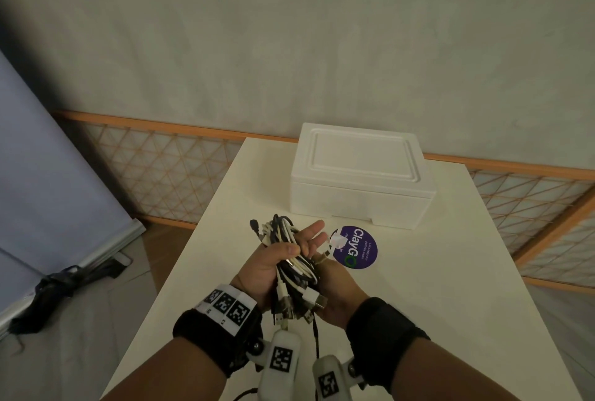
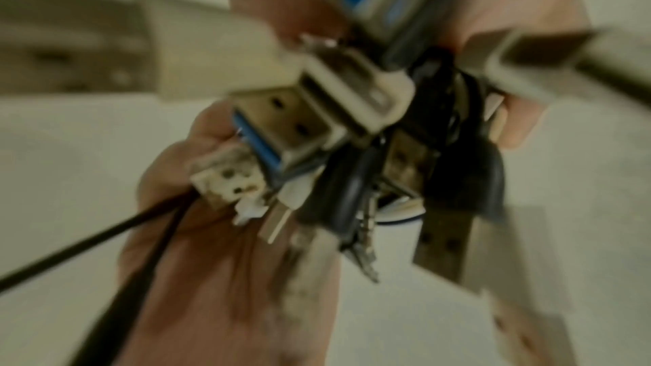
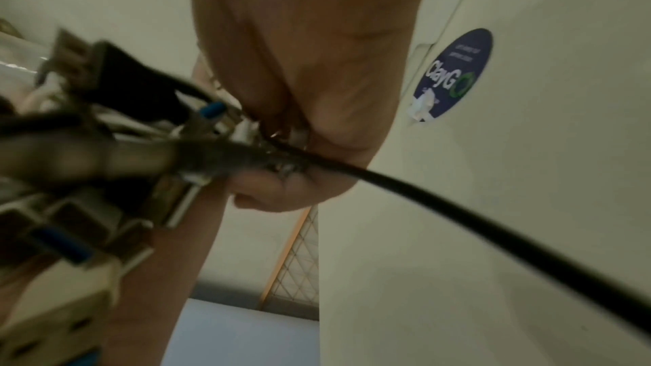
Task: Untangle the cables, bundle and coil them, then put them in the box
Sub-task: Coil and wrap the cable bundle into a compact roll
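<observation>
From the head view, a cable bundle (image 1: pixel 291 267) is gripped by the left hand (image 1: pixel 273 259) and cradled by the right hand (image 1: pixel 335 291) above the table (image 1: pixel 434 304), before the lidded box (image 1: pixel 362 175); "ClayGO" is read on a sticker (image 1: pixel 357 247). At the left wrist, blurred USB plugs (image 2: pixel 317 121) are seen. At the right wrist, a black cable (image 3: pixel 458 213) is pinched.

A round purple sticker (image 1: pixel 354 247) on the white table (image 1: pixel 434 288), just in front of the white foam box (image 1: pixel 360 175), reads "ClayGo" in large white letters, the "o" green; its smaller print is too small to read.
</observation>
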A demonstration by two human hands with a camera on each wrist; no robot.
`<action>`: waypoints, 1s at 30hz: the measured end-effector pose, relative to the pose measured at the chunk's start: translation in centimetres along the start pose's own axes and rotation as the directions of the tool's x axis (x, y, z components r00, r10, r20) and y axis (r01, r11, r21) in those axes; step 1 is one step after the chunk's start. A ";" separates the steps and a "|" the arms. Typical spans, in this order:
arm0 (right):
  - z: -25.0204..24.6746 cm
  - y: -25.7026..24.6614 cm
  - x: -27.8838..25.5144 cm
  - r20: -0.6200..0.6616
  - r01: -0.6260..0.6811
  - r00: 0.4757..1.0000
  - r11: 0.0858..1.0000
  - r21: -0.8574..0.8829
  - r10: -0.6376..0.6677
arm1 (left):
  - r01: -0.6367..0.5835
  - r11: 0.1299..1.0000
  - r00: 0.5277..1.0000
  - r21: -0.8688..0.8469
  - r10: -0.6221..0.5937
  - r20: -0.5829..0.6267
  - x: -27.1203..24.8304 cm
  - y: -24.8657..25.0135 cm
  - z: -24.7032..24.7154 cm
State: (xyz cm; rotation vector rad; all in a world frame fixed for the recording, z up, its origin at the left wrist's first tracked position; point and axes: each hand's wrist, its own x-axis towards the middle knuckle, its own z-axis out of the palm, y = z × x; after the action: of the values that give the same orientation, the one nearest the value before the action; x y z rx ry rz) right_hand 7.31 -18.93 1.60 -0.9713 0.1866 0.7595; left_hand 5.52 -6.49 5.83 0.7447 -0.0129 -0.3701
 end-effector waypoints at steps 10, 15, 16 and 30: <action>0.2 0.2 -1.4 -0.077 -0.002 0.997 0.928 -0.373 -0.029 | 0.035 0.999 0.990 -0.021 -0.038 -0.137 0.9 -0.9 -0.9; -0.2 -0.1 -2.6 -0.039 0.051 0.990 0.591 -0.805 -0.139 | -0.026 0.983 0.938 0.179 0.086 -0.337 1.0 -1.6 -1.3; -0.5 0.1 -2.6 -0.046 0.000 0.996 0.491 -0.871 -0.082 | -0.037 0.977 0.919 0.212 0.117 -0.378 1.0 -1.5 -1.5; -1.2 -0.7 -4.3 0.108 0.059 0.990 -0.444 -0.894 -0.087 | 0.265 0.298 0.845 0.917 0.385 -0.370 1.2 -3.4 -3.1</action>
State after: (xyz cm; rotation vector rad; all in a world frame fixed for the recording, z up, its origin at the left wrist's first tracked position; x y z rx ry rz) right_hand 4.83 -22.27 3.44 -2.8227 -0.8438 0.6081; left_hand 5.94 -7.17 1.13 2.1008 0.3072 0.0082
